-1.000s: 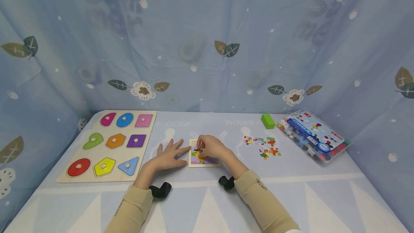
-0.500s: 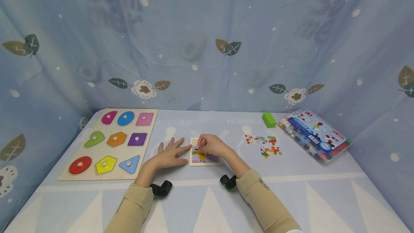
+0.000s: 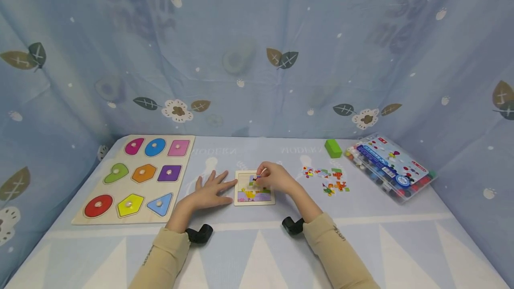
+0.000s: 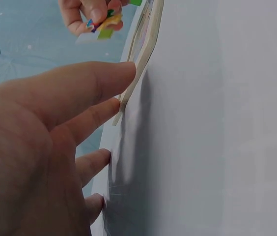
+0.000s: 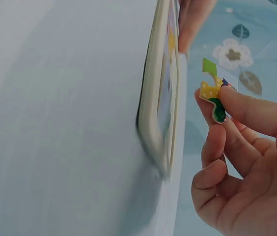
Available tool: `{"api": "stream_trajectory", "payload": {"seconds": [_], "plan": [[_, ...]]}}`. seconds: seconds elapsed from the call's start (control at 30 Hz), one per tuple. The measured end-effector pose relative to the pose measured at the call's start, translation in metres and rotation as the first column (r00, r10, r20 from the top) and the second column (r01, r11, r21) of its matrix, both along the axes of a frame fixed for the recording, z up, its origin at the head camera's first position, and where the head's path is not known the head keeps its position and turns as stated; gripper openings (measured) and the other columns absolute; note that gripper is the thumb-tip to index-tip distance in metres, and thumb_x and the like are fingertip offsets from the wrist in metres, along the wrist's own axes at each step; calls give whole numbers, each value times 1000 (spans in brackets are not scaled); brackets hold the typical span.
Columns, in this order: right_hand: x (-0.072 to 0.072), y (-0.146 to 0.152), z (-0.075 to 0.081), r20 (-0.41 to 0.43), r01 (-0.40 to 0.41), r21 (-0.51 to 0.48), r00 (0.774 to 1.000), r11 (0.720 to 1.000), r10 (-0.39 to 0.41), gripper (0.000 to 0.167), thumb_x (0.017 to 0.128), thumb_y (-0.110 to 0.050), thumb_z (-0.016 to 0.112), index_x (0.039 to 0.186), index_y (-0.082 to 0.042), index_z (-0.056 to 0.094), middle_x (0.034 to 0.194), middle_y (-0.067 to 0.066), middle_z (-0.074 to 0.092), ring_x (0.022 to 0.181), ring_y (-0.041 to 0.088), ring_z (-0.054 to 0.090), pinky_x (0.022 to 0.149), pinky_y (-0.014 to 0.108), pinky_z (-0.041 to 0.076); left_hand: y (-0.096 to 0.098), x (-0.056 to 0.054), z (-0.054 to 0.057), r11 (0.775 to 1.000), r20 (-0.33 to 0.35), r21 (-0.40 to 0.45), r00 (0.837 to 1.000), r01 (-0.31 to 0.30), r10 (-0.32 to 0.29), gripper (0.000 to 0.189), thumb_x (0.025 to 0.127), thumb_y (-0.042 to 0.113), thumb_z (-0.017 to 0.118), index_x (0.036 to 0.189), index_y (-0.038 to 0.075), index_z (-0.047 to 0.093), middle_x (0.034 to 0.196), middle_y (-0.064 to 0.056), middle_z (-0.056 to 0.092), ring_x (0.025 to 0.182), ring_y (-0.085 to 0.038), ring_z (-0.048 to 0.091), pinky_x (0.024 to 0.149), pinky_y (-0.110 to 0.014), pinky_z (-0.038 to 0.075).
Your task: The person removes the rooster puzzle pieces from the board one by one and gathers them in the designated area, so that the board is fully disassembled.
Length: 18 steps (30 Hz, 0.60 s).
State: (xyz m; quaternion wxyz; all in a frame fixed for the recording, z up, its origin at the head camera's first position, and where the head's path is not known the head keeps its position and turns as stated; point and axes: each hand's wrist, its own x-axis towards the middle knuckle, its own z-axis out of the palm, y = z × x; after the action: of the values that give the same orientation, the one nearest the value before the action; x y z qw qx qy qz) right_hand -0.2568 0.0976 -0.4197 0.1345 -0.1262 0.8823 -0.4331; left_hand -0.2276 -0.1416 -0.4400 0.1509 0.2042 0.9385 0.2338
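Observation:
A small wooden puzzle tray [image 3: 254, 204] lies flat in the middle of the table, its lower part filled with pieces showing a yellow duck on purple. My left hand [image 3: 209, 193] rests with spread fingers at the tray's left edge; in the left wrist view its thumb and forefinger touch the frame. Over the tray's upper right, my right hand [image 3: 277, 178] pinches a jigsaw piece [image 5: 211, 94] between thumb and fingers. The piece is yellow, green and blue, and is held clear of the tray in the right wrist view. Several loose jigsaw pieces [image 3: 328, 186] lie to the right.
A wooden shape board [image 3: 152, 182] with knobbed coloured shapes lies at the left. A green block [image 3: 333, 148] stands at the back right, beside a clear plastic box [image 3: 391, 168] of coloured parts. A patterned blue curtain [image 3: 257, 57] hangs behind the table.
My right hand has lifted and moved right across the tray with the jigsaw piece, uncovering more of the tray's left and upper area. The left hand has stayed in place.

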Motion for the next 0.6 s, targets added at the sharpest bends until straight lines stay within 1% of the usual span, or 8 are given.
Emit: {"api": "stream_trajectory", "payload": {"seconds": [0.13, 0.23, 0.43, 0.6], "plan": [[2, 19, 1, -29, 68, -9, 997, 998, -69, 13, 82, -10, 68, 91, -8, 59, 79, 3, 59, 71, 16, 52, 60, 26, 42, 0, 0, -1, 1000, -9, 2, 1000, 1, -1, 58, 87, 38, 58, 140, 20, 43, 153, -15, 17, 138, -43, -2, 101, -67, -9], [3, 35, 0, -38, 122, -44, 992, 992, -123, 12, 81, -6, 67, 92, -5, 61, 82, 6, 59, 75, 17, 54, 62, 26, 45, 0, 0, -1, 1000, -16, 5, 1000, 1, -1, 58, 87, 38, 58, 140, 21, 42, 153, -14, 17, 139, -43, -2, 101, -66, -9], [7, 71, 0, -11, 214, -48, 977, 976, -215, 15, 83, -4, 65, 97, -1, 63, 84, 7, 61, 74, 16, 56, 65, 27, 48, 0, 1, -2, 1000, -19, 9, 1000, 3, -3, 59, 87, 38, 58, 140, 19, 42, 152, -16, 18, 138, -44, -1, 100, -67, -9], [10, 97, 2, 3, 256, -74, 966, 964, -257, 17, 83, -3, 63, 99, 3, 63, 84, 9, 62, 73, 15, 57, 66, 29, 47, -1, 1, -2, 1000, -21, 13, 1000, 2, -2, 59, 87, 38, 58, 140, 18, 43, 152, -16, 18, 138, -44, -1, 100, -68, -9]]}}
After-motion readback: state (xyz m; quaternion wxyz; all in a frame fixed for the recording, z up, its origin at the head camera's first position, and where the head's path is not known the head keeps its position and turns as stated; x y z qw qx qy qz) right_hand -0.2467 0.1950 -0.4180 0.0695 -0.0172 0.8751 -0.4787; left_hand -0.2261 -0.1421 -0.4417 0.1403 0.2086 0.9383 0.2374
